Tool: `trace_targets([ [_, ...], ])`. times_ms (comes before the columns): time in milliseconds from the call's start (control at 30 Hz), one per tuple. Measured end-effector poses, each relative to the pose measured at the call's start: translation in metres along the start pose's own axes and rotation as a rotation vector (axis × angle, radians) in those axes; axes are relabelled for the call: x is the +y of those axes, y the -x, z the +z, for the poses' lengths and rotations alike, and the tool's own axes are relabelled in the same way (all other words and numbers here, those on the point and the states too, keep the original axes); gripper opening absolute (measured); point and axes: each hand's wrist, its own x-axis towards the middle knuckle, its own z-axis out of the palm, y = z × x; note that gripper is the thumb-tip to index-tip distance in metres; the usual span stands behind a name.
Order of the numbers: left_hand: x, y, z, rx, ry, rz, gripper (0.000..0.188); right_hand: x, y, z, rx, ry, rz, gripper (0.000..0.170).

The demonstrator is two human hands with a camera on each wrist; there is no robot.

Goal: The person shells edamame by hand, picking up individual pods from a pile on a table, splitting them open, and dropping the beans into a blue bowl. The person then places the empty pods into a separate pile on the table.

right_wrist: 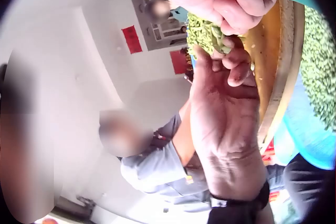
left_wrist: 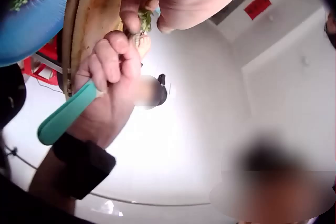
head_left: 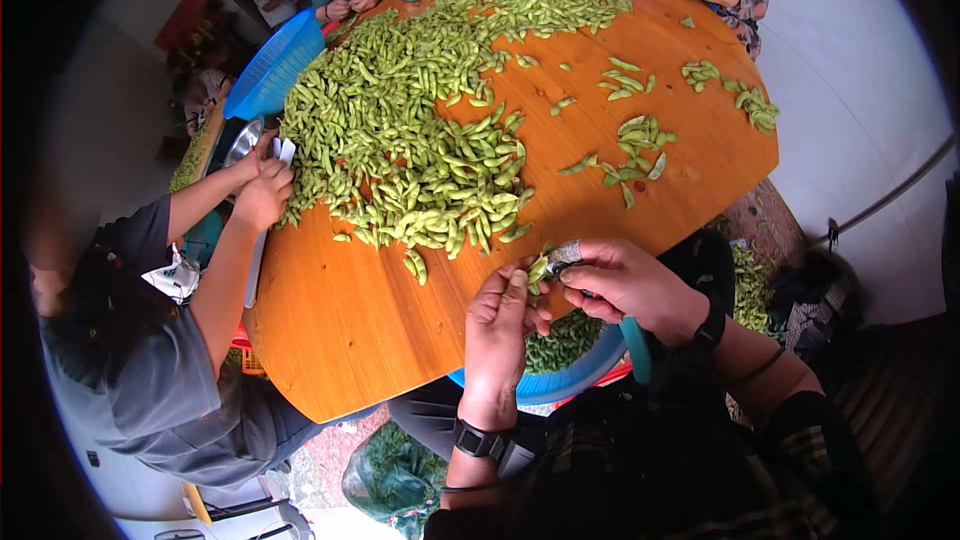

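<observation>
Pod is being pinched by the left hand; a tool is being gripped by the right hand, the former possibly being nicked by any slip.

Shared workroom, seemingly; people around table heaped with pods.

Near tabletop offers passage; pod heap blocks beyond.

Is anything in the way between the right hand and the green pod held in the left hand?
Nothing visible is. The right hand, gripping a teal handle, is close beside the green pod pinched by the left hand.
</observation>
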Motion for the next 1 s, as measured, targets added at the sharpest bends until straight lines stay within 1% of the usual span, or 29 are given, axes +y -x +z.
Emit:
trace_targets([
  [67, -0.006, 0.001, 0.008, 0.005, -0.332, 0.175, 0.023, 0.003, 0.0, 0.002, 0.002, 0.018, -0.034, 0.01],
  [100, -0.012, 0.001, 0.009, 0.034, -0.378, 0.251, 0.021, 0.003, 0.001, 0.007, 0.024, 0.026, -0.06, 0.009],
  [167, -0.011, -0.001, 0.005, 0.02, -0.457, 0.243, 0.015, 0.004, 0.002, 0.011, 0.043, 0.04, -0.088, 0.008],
  [200, -0.012, -0.001, 0.005, 0.023, -0.455, 0.246, 0.015, 0.007, 0.002, 0.011, 0.061, 0.027, -0.089, 0.008],
  [300, -0.017, -0.006, 0.003, 0.027, -0.411, 0.294, 0.009, 0.007, 0.002, 0.014, 0.088, 0.01, -0.098, 0.008],
  [367, -0.022, -0.007, -0.001, 0.041, -0.45, 0.349, 0.007, 0.009, 0.002, 0.016, 0.1, 0.004, -0.103, 0.008],
  [433, -0.023, -0.007, -0.001, 0.068, -0.471, 0.364, 0.005, 0.015, -0.001, 0.015, 0.097, 0.028, -0.125, 0.008],
  [467, -0.028, -0.01, -0.007, 0.111, -0.58, 0.409, 0.004, 0.018, -0.002, 0.016, 0.087, 0.034, -0.125, 0.008],
  [500, -0.028, -0.012, -0.009, 0.156, -0.691, 0.453, 0.005, 0.021, -0.004, 0.017, 0.136, 0.151, -0.177, 0.009],
  [533, -0.028, -0.012, -0.01, 0.142, -0.746, 0.46, 0.01, 0.022, -0.005, 0.019, 0.183, 0.268, -0.23, 0.012],
  [567, -0.028, -0.011, -0.008, 0.156, -0.745, 0.468, 0.01, 0.023, -0.005, 0.021, 0.168, 0.274, -0.232, 0.012],
  [633, -0.02, -0.007, 0.0, 0.072, -0.362, 0.249, 0.016, 0.023, -0.005, 0.025, 0.244, 0.301, -0.326, 0.019],
  [667, -0.019, -0.006, -0.005, -0.003, -0.32, 0.182, 0.021, 0.023, -0.005, 0.026, 0.251, 0.312, -0.347, 0.021],
  [700, -0.017, -0.005, -0.007, 0.011, -0.318, 0.193, 0.021, 0.022, -0.005, 0.028, 0.235, 0.318, -0.349, 0.021],
  [767, -0.012, -0.002, -0.01, -0.083, -0.156, 0.071, 0.021, 0.022, -0.001, 0.033, 0.242, 0.317, -0.376, 0.022],
  [800, -0.007, 0.0, -0.008, -0.06, -0.142, 0.051, 0.019, 0.024, -0.002, 0.034, 0.232, 0.342, -0.437, 0.021],
  [833, -0.008, 0.0, -0.009, -0.055, -0.138, 0.056, 0.019, 0.023, -0.001, 0.036, 0.224, 0.347, -0.436, 0.021],
  [900, -0.012, 0.0, -0.009, 0.008, -0.065, 0.116, 0.014, 0.017, 0.003, 0.04, 0.206, 0.09, -0.254, 0.019],
  [933, -0.012, 0.001, -0.01, 0.014, -0.063, 0.121, 0.014, 0.015, 0.004, 0.041, 0.199, 0.094, -0.254, 0.019],
  [1000, -0.012, 0.003, -0.012, 0.007, 0.024, 0.057, 0.019, 0.011, 0.005, 0.041, 0.153, 0.012, -0.179, 0.017],
])
